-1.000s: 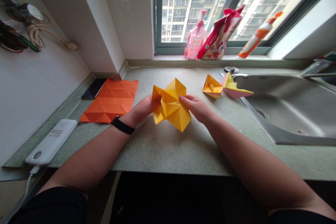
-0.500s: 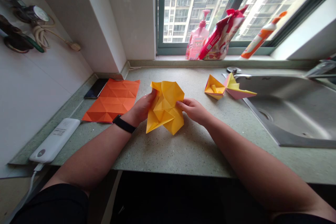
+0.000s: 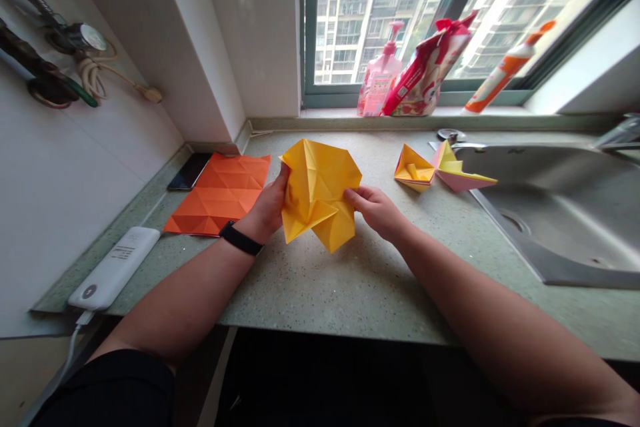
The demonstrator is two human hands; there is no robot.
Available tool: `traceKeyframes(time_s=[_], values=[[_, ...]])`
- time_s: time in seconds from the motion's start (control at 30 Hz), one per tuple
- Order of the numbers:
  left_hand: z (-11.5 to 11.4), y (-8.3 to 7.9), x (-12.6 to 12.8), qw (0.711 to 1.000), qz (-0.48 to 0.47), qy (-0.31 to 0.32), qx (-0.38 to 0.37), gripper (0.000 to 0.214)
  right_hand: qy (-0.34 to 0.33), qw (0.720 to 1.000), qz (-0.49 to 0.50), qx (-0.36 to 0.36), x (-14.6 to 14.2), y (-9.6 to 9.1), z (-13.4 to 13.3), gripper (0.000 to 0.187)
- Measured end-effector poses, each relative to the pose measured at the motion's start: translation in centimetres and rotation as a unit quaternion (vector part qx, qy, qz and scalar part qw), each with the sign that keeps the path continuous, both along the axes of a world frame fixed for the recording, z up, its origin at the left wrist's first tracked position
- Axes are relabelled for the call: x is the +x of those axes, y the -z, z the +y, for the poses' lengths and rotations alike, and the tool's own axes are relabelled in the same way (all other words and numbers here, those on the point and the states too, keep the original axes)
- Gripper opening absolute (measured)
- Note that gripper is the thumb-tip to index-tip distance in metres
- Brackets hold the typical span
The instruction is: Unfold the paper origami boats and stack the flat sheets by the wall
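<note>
A creased yellow paper (image 3: pixel 320 190), half folded into a rough shape, is held upright just above the green speckled counter (image 3: pixel 350 280). My left hand (image 3: pixel 267 207), with a black band on its wrist, grips the paper's left edge with thumb in front. My right hand (image 3: pixel 377 210) pinches the paper's right side with closed fingers. Most of the fingers behind the sheet are hidden.
An orange creased sheet (image 3: pixel 220 193) lies flat at the left, with a dark phone (image 3: pixel 189 171) beyond it and a white power bank (image 3: pixel 115 268) near the front edge. Two small folded paper pieces (image 3: pixel 443 170) sit by the steel sink (image 3: pixel 555 207). Bottles and a red pouch (image 3: pixel 425 73) stand on the window sill.
The yellow paper has been turned and opened out between my hands, its top now broader and flatter. Both hands kept their hold and shifted slightly.
</note>
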State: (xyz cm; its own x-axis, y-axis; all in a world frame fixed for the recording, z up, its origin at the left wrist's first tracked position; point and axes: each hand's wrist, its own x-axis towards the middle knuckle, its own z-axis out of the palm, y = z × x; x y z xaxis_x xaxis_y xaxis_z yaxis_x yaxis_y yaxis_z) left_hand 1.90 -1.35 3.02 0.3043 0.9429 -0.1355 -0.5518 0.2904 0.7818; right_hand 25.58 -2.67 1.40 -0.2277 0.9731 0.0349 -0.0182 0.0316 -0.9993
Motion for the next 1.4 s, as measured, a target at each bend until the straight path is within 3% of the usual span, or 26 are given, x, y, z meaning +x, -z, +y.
traceKeyframes(time_s=[0.2,0.3,0.47,0.57,0.67,0.77,1.0,1.17,1.4], values=[[1.1,0.6,-0.4,0.995,-0.010,-0.098,0.012,0.058,0.047,0.998,0.037,0.032,0.0,-0.6,0.1,0.062],[1.3,0.7,-0.5,0.993,-0.014,-0.111,0.024,0.059,0.061,0.997,0.031,0.047,0.1,-0.5,0.1,0.062],[0.4,0.6,-0.6,0.999,0.010,0.013,0.034,0.062,0.159,0.983,-0.009,0.087,0.9,0.1,0.7,0.056],[-0.2,0.8,-0.4,0.994,0.031,0.094,0.054,0.064,0.184,0.978,-0.007,0.100,1.3,0.3,1.1,0.053],[-0.5,1.0,-0.1,0.986,0.057,0.137,0.081,0.056,0.179,0.980,0.011,0.092,1.4,0.3,1.2,0.053],[-0.5,1.1,0.0,0.986,0.050,0.137,0.078,0.048,0.154,0.985,0.039,0.065,1.0,0.0,1.0,0.053],[-0.5,0.6,-0.4,0.984,0.021,0.165,0.057,0.044,0.020,0.993,0.107,-0.037,0.5,-0.2,0.3,0.057],[-1.2,-0.5,-0.3,0.990,0.027,0.137,0.033,0.042,0.022,0.991,0.125,-0.042,0.6,-0.1,0.6,0.053],[-0.4,-1.0,-1.0,0.998,0.025,0.050,0.003,0.034,0.138,0.985,0.107,0.010,3.4,-1.7,2.1,0.045]])
